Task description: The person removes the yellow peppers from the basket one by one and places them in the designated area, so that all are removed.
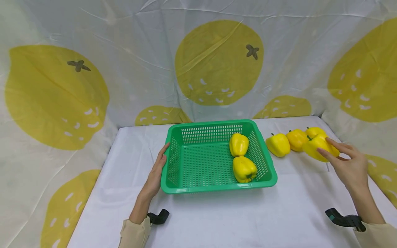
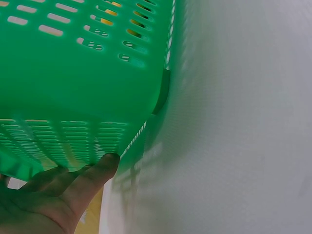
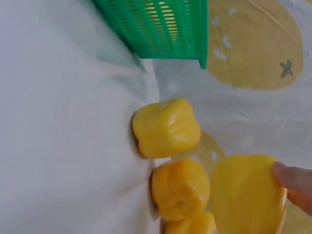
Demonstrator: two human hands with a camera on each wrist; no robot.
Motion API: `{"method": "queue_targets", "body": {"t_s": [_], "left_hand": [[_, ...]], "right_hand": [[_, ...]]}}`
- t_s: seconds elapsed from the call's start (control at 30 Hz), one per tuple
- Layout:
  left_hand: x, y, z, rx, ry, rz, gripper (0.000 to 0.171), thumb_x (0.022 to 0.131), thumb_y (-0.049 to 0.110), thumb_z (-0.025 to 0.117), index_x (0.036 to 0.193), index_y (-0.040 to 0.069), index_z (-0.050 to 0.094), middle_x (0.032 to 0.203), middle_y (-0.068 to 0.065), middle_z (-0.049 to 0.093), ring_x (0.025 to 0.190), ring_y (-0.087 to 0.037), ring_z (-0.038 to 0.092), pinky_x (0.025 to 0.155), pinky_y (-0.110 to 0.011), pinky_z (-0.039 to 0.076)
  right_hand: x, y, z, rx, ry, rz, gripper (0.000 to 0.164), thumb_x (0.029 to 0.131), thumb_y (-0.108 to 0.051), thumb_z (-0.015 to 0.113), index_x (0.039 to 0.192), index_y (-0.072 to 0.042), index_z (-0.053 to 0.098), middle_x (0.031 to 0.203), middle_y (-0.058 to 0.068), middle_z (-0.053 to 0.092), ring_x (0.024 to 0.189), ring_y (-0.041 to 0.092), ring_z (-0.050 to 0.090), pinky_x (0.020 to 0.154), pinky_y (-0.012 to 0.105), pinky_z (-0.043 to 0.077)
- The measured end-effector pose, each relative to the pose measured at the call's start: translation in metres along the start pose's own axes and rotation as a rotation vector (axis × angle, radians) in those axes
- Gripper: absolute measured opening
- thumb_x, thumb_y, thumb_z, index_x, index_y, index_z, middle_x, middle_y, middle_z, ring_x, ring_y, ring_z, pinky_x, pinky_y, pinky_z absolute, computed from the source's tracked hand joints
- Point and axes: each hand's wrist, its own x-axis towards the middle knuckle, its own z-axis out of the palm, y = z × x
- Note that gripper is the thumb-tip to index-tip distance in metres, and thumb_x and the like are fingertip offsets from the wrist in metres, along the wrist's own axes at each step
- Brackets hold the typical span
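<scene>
A green plastic basket (image 1: 203,189) stands on the table with two yellow bell peppers inside, one behind (image 1: 238,144) and one nearer (image 1: 244,169), both by its right wall. My left hand (image 1: 154,177) rests against the outside of the basket's left wall. In the left wrist view its fingers (image 2: 92,180) lie fairly straight along the slotted side. Off to the right, my right hand (image 1: 350,163) pinches a yellow bell pepper (image 1: 319,147) between thumb and fingers, above the table. In the right wrist view that pepper (image 3: 246,195) fills the lower right.
Three more yellow bell peppers lie right of the basket: one nearest it (image 1: 278,144), a deeper yellow one (image 1: 296,139) and one partly hidden behind the held pepper (image 1: 314,132). White cloth covers the table (image 1: 217,220). A lemon-print curtain (image 1: 149,69) hangs behind and at both sides.
</scene>
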Motion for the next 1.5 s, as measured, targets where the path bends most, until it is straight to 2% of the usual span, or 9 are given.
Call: {"method": "queue_targets", "body": {"t_s": [0.13,0.3,0.37,0.53,0.8,1.1,1.23,1.33,1.5], "left_hand": [[0.0,-0.001,0.0,-0.001,0.003,0.001,0.05,0.115,0.045,0.018,0.164,0.042,0.015,0.173,0.007,0.01,0.157,-0.024,0.011,0.124,-0.058,0.011],[0.001,-0.002,-0.001,0.002,0.004,-0.006,0.05,0.114,0.046,0.018,0.164,0.043,0.015,0.173,0.006,0.01,0.157,-0.024,0.012,0.124,-0.059,0.012],[0.001,-0.002,-0.001,-0.001,0.006,-0.009,0.05,0.114,0.047,0.018,0.164,0.043,0.015,0.173,0.006,0.01,0.158,-0.024,0.011,0.125,-0.059,0.011],[0.001,-0.002,0.0,-0.007,0.006,-0.01,0.05,0.114,0.047,0.018,0.164,0.043,0.015,0.173,0.007,0.01,0.159,-0.022,0.009,0.125,-0.059,0.01],[0.0,-0.001,0.0,-0.009,0.003,-0.009,0.05,0.114,0.046,0.018,0.164,0.042,0.015,0.173,0.007,0.01,0.159,-0.022,0.009,0.125,-0.058,0.011],[0.001,0.0,0.0,-0.001,0.005,-0.011,0.05,0.114,0.046,0.018,0.164,0.042,0.015,0.173,0.007,0.01,0.158,-0.022,0.011,0.124,-0.057,0.012],[0.001,-0.001,0.0,-0.001,0.006,-0.015,0.05,0.114,0.046,0.018,0.164,0.042,0.015,0.173,0.007,0.01,0.157,-0.023,0.012,0.124,-0.056,0.012],[0.001,-0.001,0.0,0.001,0.007,-0.017,0.05,0.114,0.046,0.018,0.164,0.043,0.015,0.173,0.007,0.01,0.157,-0.023,0.013,0.124,-0.056,0.013],[0.001,-0.001,0.0,-0.004,0.0,-0.012,0.051,0.114,0.047,0.018,0.164,0.042,0.014,0.173,0.007,0.01,0.157,-0.023,0.012,0.124,-0.056,0.013]], "right_hand": [[0.0,0.014,0.0,-0.077,0.032,0.128,0.056,0.093,-0.041,0.077,0.143,-0.023,0.06,0.121,-0.015,0.06,0.112,0.004,0.047,0.069,0.004,0.04],[0.003,0.025,-0.001,-0.118,0.054,0.267,0.059,0.097,-0.044,0.071,0.149,-0.021,0.052,0.161,0.018,0.044,0.148,0.038,0.037,0.116,0.041,0.041],[0.004,0.029,-0.002,-0.132,0.064,0.291,0.059,0.098,-0.044,0.07,0.148,-0.02,0.052,0.161,0.02,0.043,0.146,0.038,0.038,0.117,0.046,0.037],[0.004,0.039,-0.002,-0.181,0.079,0.293,0.057,0.097,-0.043,0.072,0.145,-0.017,0.055,0.148,0.023,0.053,0.116,0.03,0.043,0.079,0.027,0.029],[0.004,0.05,0.001,-0.198,0.067,0.295,0.058,0.096,-0.044,0.072,0.144,-0.015,0.055,0.155,0.025,0.049,0.102,0.024,0.042,0.074,0.028,0.029],[0.002,0.055,0.001,-0.18,0.04,0.302,0.061,0.098,-0.046,0.068,0.147,-0.015,0.052,0.159,0.024,0.044,0.114,0.033,0.043,0.077,0.03,0.029],[0.001,0.057,-0.002,-0.144,-0.007,0.302,0.063,0.1,-0.047,0.064,0.151,-0.014,0.046,0.164,0.026,0.035,0.143,0.046,0.036,0.102,0.048,0.04],[0.0,0.058,-0.002,-0.118,-0.014,0.285,0.063,0.101,-0.046,0.063,0.151,-0.012,0.045,0.166,0.025,0.031,0.153,0.049,0.026,0.119,0.068,0.027],[0.0,0.058,-0.001,-0.103,0.005,0.284,0.063,0.1,-0.043,0.065,0.151,-0.012,0.046,0.166,0.024,0.031,0.154,0.048,0.025,0.121,0.07,0.023]]}}
